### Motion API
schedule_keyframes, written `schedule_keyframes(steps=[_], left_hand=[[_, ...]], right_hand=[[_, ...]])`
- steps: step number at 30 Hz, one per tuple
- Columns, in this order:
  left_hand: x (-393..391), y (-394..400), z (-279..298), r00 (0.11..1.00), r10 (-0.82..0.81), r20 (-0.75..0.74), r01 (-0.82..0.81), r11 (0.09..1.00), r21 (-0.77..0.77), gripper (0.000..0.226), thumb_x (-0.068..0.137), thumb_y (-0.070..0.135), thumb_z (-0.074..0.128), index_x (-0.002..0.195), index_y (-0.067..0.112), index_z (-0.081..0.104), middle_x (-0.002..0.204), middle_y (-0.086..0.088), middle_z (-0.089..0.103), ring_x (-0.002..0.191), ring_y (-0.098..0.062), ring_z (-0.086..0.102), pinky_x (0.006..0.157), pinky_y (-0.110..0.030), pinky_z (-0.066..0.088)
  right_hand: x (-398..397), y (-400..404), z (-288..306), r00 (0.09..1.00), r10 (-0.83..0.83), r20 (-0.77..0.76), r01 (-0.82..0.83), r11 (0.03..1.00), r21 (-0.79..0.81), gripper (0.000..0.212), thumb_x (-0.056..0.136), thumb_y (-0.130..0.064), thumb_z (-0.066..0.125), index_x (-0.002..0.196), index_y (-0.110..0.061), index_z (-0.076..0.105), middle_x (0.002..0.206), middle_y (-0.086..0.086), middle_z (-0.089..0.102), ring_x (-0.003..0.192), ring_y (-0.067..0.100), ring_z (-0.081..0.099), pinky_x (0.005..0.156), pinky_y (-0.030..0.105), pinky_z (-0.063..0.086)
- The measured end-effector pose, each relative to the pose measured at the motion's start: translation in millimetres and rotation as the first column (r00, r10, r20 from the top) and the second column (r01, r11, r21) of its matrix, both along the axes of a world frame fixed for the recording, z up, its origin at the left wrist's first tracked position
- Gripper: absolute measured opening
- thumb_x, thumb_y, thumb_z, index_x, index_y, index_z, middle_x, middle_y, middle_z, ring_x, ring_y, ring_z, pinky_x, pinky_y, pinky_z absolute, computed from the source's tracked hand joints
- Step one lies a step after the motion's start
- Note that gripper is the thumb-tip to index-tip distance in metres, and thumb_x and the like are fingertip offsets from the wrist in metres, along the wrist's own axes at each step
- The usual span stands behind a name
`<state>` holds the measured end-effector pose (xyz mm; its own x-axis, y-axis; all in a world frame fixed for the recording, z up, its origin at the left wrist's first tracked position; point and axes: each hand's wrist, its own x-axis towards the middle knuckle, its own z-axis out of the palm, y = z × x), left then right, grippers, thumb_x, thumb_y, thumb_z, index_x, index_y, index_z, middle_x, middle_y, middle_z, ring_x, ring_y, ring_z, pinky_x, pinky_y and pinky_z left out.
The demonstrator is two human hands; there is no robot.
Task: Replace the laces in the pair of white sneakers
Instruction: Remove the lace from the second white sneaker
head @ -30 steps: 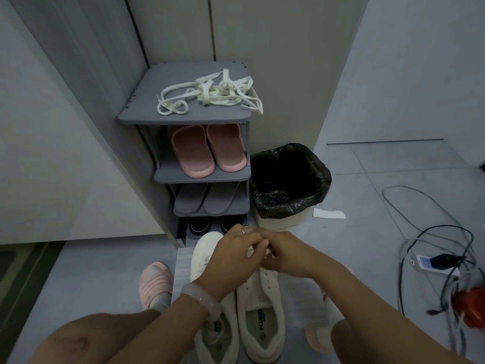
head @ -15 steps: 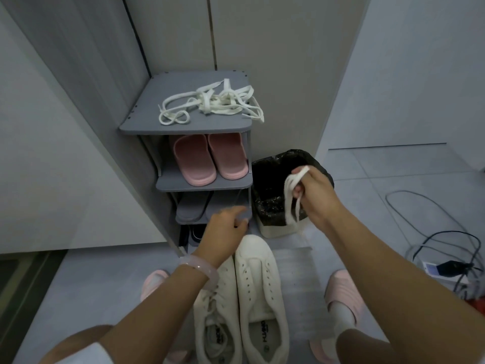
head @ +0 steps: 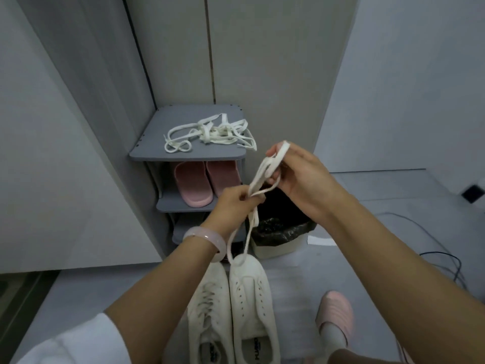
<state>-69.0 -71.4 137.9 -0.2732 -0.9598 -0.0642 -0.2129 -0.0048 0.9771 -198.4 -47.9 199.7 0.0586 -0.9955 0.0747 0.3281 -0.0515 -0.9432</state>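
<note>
Since half a second ago: raised higher over the bin and drawn toward the middle, the right hand [head: 296,177], with the old lace [head: 265,174] looped round its fingers; risen from above the shoes to meet it, the left hand [head: 236,200], now pinching the hanging strands just below the loops; tilted upward too, the view itself.

Grasping on both sides, then: right fingers curled through a small coil of lace, left thumb and forefinger closed on the two strands; tails dropping from the left hand toward the toe of the right sneaker [head: 252,306], whether touching it or only hanging in front of it impossible to tell; eyelets of that shoe bare, while the left sneaker [head: 207,311] beside it looks laced.

Likely step: winding the pulled lace into a bundle for the black-lined bin [head: 283,232] just beyond the shoes. To do it well: keep the left pinch light, letting lace slide through while feeding; wrap in even turns round the right fingers, never tight enough to trap them; gather the loose tails before releasing, lest they snag on the shoe or trail over the bin's rim; release directly above the opening.

Waiting on top of the grey shoe rack [head: 147,151], far left: fresh laces [head: 210,135] in a loose tangle; worth separating one full length before threading.
</note>
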Motion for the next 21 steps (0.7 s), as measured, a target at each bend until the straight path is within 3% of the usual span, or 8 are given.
schedule_keyframes(steps=[2,5,9,12,14,17,19,21], left_hand=[[11.1,5.7,16.0,0.986,0.047,-0.161,-0.031,0.995,0.100,0.013,0.089,0.006,0.056,0.082,0.010,0.065,0.078,-0.010,0.062,0.074,-0.019,0.055,0.074,-0.031,0.046],[23.6,12.5,45.3,0.960,0.014,-0.280,0.010,0.996,0.087,0.013,0.088,0.001,0.054,0.089,0.006,0.066,0.080,-0.010,0.065,0.075,-0.018,0.057,0.075,-0.029,0.047],[30.2,23.0,76.7,0.997,-0.068,0.032,0.072,0.990,-0.124,0.022,0.081,-0.001,0.063,0.075,0.020,0.067,0.072,0.004,0.067,0.068,-0.005,0.059,0.066,-0.018,0.049],[32.7,30.6,89.5,0.976,-0.055,0.209,0.096,0.977,-0.192,0.025,0.081,0.001,0.063,0.071,0.024,0.067,0.074,0.000,0.068,0.073,-0.011,0.060,0.074,-0.030,0.052],[35.8,34.0,96.7,0.978,-0.034,0.208,0.074,0.979,-0.190,0.026,0.081,-0.001,0.060,0.071,0.022,0.068,0.075,-0.004,0.068,0.075,-0.015,0.061,0.079,-0.034,0.053],[34.2,43.0,104.9,0.987,-0.111,0.116,0.126,0.983,-0.136,0.029,0.083,-0.005,0.055,0.075,0.020,0.068,0.074,-0.002,0.067,0.075,-0.015,0.061,0.074,-0.029,0.052],[27.8,51.3,106.7,0.977,-0.215,-0.001,0.214,0.973,-0.081,0.034,0.083,-0.008,0.050,0.076,0.020,0.068,0.069,0.002,0.067,0.067,-0.008,0.061,0.062,-0.018,0.050],[22.7,56.4,107.3,0.954,-0.270,-0.127,0.269,0.963,-0.031,0.032,0.085,-0.007,0.051,0.077,0.019,0.069,0.064,0.005,0.067,0.060,-0.004,0.061,0.055,-0.014,0.048]], right_hand=[[-8.5,9.4,3.1,0.997,-0.063,-0.048,0.064,0.998,0.019,0.032,0.096,-0.013,0.043,0.070,-0.016,0.062,0.058,-0.002,0.058,0.058,0.009,0.054,0.061,0.021,0.049],[-12.3,29.2,-12.7,0.943,-0.035,-0.331,0.087,0.985,0.146,0.022,0.092,-0.010,0.051,0.078,-0.018,0.065,0.078,-0.002,0.066,0.078,0.010,0.064,0.070,0.024,0.053],[-6.5,50.7,-28.8,0.959,0.046,-0.280,0.010,0.981,0.195,0.021,0.089,-0.003,0.053,0.098,-0.019,0.064,0.099,-0.006,0.068,0.089,0.007,0.065,0.074,0.025,0.052],[-7.5,54.4,-23.5,0.984,-0.128,-0.120,0.150,0.968,0.203,0.035,0.085,0.005,0.044,0.091,-0.023,0.064,0.095,-0.007,0.068,0.098,0.013,0.062,0.078,0.026,0.048],[-10.4,58.2,-19.7,0.963,-0.181,-0.201,0.211,0.967,0.141,0.034,0.088,-0.003,0.048,0.094,-0.032,0.064,0.105,-0.011,0.065,0.111,0.012,0.055,0.085,0.026,0.043],[-1.8,67.9,-14.5,0.911,0.069,-0.407,-0.082,0.997,-0.014,0.049,0.084,-0.027,0.066,0.122,-0.051,0.047,0.137,-0.017,0.046,0.129,0.002,0.040,0.099,0.022,0.037],[14.7,71.7,-20.7,0.898,0.198,-0.392,-0.215,0.977,0.001,0.058,0.079,-0.025,0.070,0.130,-0.038,0.046,0.132,-0.010,0.054,0.123,0.003,0.048,0.099,0.022,0.044],[31.7,75.4,-32.5,0.922,0.204,-0.328,-0.192,0.979,0.068,0.031,0.080,-0.025,0.068,0.110,-0.029,0.063,0.113,-0.001,0.067,0.109,0.007,0.060,0.090,0.024,0.049]])
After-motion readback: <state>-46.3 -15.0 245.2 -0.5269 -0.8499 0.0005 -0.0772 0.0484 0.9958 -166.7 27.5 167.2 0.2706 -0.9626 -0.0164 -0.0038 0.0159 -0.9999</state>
